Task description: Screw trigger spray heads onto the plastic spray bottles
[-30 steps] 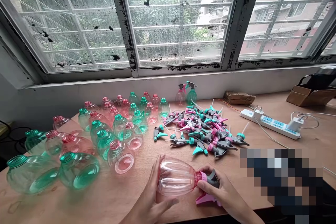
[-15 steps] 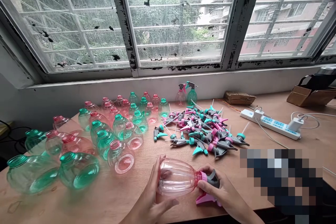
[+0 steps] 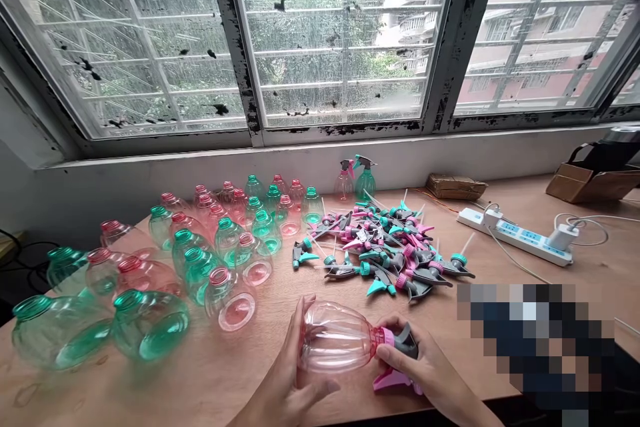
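Note:
A clear pink plastic spray bottle [image 3: 337, 337] lies sideways between my hands, its base to the left. My left hand [image 3: 295, 360] cups the base, fingers up along the far side and thumb stretched out low in front. At the bottle's neck sits a grey-and-pink trigger spray head [image 3: 406, 341], and my right hand [image 3: 417, 353] is closed around its pink collar. The pink trigger [image 3: 395, 380] points down below my right hand. Inside the bottle, the dip tube cannot be made out clearly.
Green and pink open bottles [image 3: 153, 327] stand in rows on the left of the wooden table [image 3: 280, 380]. A pile of loose spray heads [image 3: 380, 240] lies ahead. Two assembled spray bottles [image 3: 366, 181] stand by the wall. A power strip [image 3: 515, 235] and cardboard box [image 3: 590, 177] are right.

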The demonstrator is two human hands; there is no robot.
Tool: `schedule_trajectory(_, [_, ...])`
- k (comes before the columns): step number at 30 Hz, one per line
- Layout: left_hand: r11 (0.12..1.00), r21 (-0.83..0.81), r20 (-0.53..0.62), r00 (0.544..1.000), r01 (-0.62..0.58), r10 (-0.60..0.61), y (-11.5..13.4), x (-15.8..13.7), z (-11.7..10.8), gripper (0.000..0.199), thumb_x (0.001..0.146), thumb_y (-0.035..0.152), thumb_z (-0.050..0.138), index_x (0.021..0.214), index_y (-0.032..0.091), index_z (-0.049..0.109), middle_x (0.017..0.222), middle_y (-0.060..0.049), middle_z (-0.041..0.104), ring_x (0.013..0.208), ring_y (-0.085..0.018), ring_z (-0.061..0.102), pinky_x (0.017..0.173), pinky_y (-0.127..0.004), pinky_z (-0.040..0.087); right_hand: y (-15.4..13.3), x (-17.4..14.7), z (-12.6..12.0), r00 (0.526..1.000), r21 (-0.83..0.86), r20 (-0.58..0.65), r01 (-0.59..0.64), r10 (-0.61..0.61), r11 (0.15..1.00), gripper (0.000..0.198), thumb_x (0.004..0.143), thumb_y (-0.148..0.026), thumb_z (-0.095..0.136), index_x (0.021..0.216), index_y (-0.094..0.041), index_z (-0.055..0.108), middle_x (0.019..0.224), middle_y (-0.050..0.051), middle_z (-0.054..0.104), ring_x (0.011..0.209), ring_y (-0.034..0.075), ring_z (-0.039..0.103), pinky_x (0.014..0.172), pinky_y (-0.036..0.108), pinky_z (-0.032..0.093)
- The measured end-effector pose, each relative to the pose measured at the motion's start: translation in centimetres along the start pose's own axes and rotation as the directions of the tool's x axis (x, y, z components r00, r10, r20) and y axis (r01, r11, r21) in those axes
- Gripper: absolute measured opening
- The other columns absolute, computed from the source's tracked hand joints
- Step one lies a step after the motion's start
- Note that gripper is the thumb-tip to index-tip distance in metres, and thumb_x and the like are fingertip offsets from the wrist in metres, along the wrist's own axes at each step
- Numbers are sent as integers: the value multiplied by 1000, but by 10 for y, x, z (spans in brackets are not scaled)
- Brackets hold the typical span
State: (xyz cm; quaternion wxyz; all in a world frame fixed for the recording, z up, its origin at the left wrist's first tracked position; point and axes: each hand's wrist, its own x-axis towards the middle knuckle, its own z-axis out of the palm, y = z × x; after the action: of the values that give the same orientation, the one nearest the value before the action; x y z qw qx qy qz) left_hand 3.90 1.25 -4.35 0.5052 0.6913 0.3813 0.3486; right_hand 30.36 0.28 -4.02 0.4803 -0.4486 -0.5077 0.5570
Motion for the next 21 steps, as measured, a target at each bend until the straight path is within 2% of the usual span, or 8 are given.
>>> schedule_trajectory(3, [1000, 20, 8, 1000, 1, -1, -1, 1, -1, 101, 90, 47, 69, 159, 36, -3, 170, -8, 3, 150, -37, 24, 125, -53, 16, -1, 0, 1, 1000, 4, 4, 1, -1, 1000, 31, 81, -46, 79, 91, -18, 67, 73, -1, 69, 67, 19, 65, 65, 30, 54])
schedule_trajectory(6, [1000, 29, -20, 1000, -3, 3, 0, 1, 1, 98, 90, 44, 69, 158, 41, -2, 170, -4, 6, 153, -36, 19, 125, -55, 18, -2, -1, 1, 1000, 8, -11, -19, 19, 1000, 32, 80, -46, 79, 91, -18, 66, 69, -2, 69, 63, 17, 64, 63, 28, 53])
schedule_trajectory(11, [999, 46, -76, 997, -26, 29, 8, 1, 6, 90, 93, 44, 66, 155, 51, 1, 170, 1, 16, 152, -32, 25, 125, -54, 18, -1, -1, 0, 999, 47, 21, -32, 31, 998, 34, 81, -44, 80, 94, -17, 65, 69, -2, 69, 63, 16, 65, 62, 28, 50])
schedule_trajectory(14, [997, 69, -56, 998, -18, 22, 11, -1, 4, 99, 88, 46, 72, 156, 47, 0, 170, 0, 14, 155, -32, 16, 126, -53, 11, -1, -1, 0, 999, 74, 39, -38, 35, 997, 34, 81, -43, 80, 95, -17, 64, 69, -2, 70, 63, 16, 65, 63, 28, 50])
schedule_trajectory(16, [999, 45, -27, 999, -25, 26, 9, -2, 2, 106, 84, 51, 73, 158, 43, -3, 171, -2, 10, 155, -33, 11, 126, -54, 10, -2, -1, 1, 998, 89, 44, -45, 41, 995, 35, 80, -44, 81, 95, -16, 64, 66, -2, 71, 61, 16, 65, 61, 27, 49])
schedule_trajectory(21, [999, 34, 1, 1000, -19, 19, -2, 0, -3, 96, 91, 50, 66, 159, 39, -1, 171, -5, 6, 154, -36, 14, 125, -58, 11, -3, -2, 0, 997, 81, 60, -57, 53, 995, 36, 80, -44, 81, 95, -16, 64, 64, -2, 72, 59, 15, 64, 58, 26, 48])
